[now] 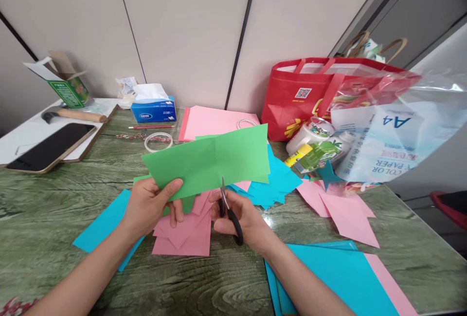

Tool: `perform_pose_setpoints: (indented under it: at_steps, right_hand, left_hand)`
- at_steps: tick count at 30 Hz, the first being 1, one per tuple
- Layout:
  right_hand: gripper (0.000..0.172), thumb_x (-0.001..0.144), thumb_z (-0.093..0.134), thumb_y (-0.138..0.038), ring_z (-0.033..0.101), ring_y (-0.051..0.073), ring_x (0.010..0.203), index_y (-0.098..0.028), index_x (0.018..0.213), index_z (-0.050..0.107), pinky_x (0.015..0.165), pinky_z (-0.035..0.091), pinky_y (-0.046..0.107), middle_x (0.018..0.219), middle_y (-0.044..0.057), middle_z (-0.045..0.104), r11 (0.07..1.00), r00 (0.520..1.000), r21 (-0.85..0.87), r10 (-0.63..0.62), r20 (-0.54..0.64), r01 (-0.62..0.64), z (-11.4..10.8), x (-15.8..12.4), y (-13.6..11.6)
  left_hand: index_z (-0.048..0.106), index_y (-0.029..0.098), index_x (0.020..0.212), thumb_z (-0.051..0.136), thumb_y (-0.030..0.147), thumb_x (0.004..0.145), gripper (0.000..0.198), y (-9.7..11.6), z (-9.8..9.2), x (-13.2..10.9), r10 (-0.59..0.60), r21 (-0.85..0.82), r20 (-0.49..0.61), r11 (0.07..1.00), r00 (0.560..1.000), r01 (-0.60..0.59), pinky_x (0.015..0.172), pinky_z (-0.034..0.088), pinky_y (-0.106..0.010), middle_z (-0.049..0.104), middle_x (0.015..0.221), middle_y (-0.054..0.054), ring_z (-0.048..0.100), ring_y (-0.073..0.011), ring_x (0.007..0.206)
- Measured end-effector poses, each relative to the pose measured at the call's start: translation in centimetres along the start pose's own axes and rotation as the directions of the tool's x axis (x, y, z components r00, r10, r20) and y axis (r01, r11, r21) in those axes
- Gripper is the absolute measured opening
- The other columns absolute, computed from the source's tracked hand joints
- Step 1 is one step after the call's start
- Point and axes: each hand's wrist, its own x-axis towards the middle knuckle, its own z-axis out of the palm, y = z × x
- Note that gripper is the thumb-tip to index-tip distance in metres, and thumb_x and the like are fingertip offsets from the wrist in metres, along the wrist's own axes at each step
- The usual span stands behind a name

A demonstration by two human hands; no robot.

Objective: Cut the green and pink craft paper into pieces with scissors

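Observation:
My left hand (153,204) pinches the lower left part of a green paper strip (241,153), thumb in front and fingers behind. A crease runs down the strip's middle. Black-handled scissors (231,216) are in my right hand (244,218), its fingers around the handles. Their blades point up and meet the strip's lower edge near the crease. Below the strip lie pink paper pieces (182,238) and some more green paper. Blue paper pieces (280,179) are heaped behind my right hand, and a blue sheet (105,221) lies left of my left wrist.
A red bag (288,106), glue stick (299,154) and clear A4 paper packet (394,145) stand at the right. A tissue box (153,110), tape roll (158,142), phone (53,145) and hammer-like tool (78,114) lie left. Blue sheets (328,277) lie under my right forearm.

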Motion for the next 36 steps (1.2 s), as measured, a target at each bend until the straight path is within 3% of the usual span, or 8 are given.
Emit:
perform_pose_setpoints:
  at_steps: [8,22,36]
  right_hand:
    - [0.036,0.064,0.075,-0.025,0.047,0.01,0.066,-0.019,0.095,0.058,0.061,0.037,0.024,0.072,-0.002,0.052,1.0,1.0,-0.018,-0.008,-0.007,0.008,0.07,-0.1,0.03]
    - [0.03,0.066,0.073,-0.032,0.039,0.007,0.052,-0.016,0.085,0.055,0.049,0.03,0.021,0.059,-0.006,0.046,0.999,0.999,-0.028,-0.034,-0.037,0.033,0.45,-0.01,0.28]
    - [0.027,0.066,0.072,-0.034,0.042,0.007,0.043,-0.017,0.08,0.056,0.043,0.03,0.02,0.053,-0.006,0.048,0.997,0.996,-0.073,-0.034,-0.085,0.027,0.24,0.22,0.96]
  left_hand:
    - [0.059,0.016,0.065,0.059,0.026,0.075,0.014,-0.2,-0.22,0.03,0.005,-0.005,0.021,1.0,1.0,-0.005,0.024,0.041,-0.022,0.058,0.033,0.002,0.05,-0.0145,0.026]
    - [0.06,0.017,0.062,0.06,0.029,0.075,0.017,-0.38,-0.32,0.17,-0.018,-0.01,0.016,1.0,1.0,0.018,0.023,0.041,-0.022,0.058,0.032,0.001,0.048,-0.014,0.023]
    - [0.057,0.017,0.058,0.06,0.03,0.074,0.02,-0.36,-0.24,0.06,-0.035,-0.017,0.011,0.999,0.999,0.035,0.023,0.04,-0.022,0.057,0.032,0.001,0.048,-0.014,0.022]
